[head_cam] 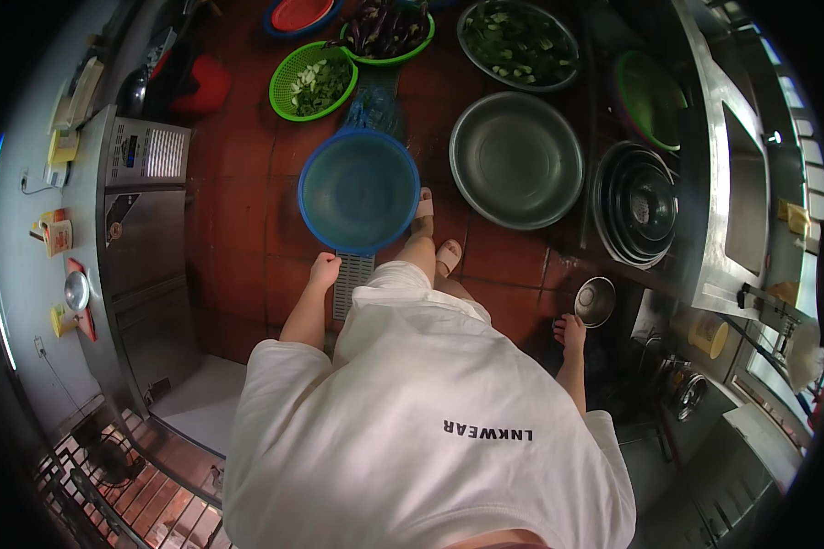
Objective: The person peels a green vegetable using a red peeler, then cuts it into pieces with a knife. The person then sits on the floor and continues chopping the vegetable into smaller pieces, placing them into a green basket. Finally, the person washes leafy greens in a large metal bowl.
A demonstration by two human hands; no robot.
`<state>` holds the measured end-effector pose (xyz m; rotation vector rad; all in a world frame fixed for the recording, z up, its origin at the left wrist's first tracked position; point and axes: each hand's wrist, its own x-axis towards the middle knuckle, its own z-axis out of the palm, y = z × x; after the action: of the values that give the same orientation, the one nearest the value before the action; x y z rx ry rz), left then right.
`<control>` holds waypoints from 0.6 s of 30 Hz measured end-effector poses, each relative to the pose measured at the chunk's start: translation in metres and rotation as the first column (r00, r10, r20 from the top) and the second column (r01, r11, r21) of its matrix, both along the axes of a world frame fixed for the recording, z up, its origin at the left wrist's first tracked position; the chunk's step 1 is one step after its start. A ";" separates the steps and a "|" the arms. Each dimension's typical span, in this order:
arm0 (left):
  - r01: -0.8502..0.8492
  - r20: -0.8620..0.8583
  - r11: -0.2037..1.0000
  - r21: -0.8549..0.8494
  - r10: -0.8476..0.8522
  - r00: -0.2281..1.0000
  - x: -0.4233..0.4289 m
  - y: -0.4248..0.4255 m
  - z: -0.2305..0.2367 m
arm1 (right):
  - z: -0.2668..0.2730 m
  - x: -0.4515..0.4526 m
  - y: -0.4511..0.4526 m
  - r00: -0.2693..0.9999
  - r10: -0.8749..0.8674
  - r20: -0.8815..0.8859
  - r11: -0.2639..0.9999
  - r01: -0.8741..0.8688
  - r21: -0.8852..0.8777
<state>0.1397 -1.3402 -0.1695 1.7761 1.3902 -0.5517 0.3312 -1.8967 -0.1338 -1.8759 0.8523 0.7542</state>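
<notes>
My left hand (324,268) is curled closed just below the near rim of a blue plastic basin (359,190); nothing shows in it. To the right, my right hand (570,330) is at the rim of a small metal bowl (594,302), its fingers partly bent. Whether it grips the bowl or only overlaps it in view is unclear. Ahead on the right sits a large metal basin (516,160) that looks to hold water. Beyond it, another metal basin (520,45) holds leafy greens in water. A green colander (314,81) contains cut greens and pale pieces, beside a green basket of eggplants (388,29).
Nested metal basins (636,204) and a green basin (649,100) stand at right, near a steel sink unit (717,158). A steel cabinet (144,237) lines the left. A floor drain grate (352,285) runs through the red tiled floor (237,226). Blue plastic (376,112) lies behind the blue basin.
</notes>
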 end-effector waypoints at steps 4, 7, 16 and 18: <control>-0.366 0.090 0.924 -0.114 0.376 0.922 -0.054 -0.031 -0.051 | -0.004 0.024 0.049 0.983 0.178 -0.050 0.983 -0.175 0.062; -0.301 0.160 0.952 -0.053 0.306 0.938 -0.062 -0.046 -0.068 | -0.006 0.022 0.061 0.944 0.316 -0.096 0.946 -0.306 0.109; -0.258 -0.008 0.961 -0.101 0.259 0.966 -0.008 -0.040 -0.057 | 0.000 -0.013 0.005 0.918 0.177 -0.355 0.979 -0.202 -0.035; -0.253 -0.001 0.964 -0.084 0.254 0.967 0.015 -0.046 -0.040 | 0.001 -0.014 0.001 0.914 0.194 -0.356 0.972 -0.228 -0.055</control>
<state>0.1551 -1.3861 -0.2095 1.5039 1.5370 -0.4556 0.3174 -1.8956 -0.1325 -1.9714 0.9246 1.2286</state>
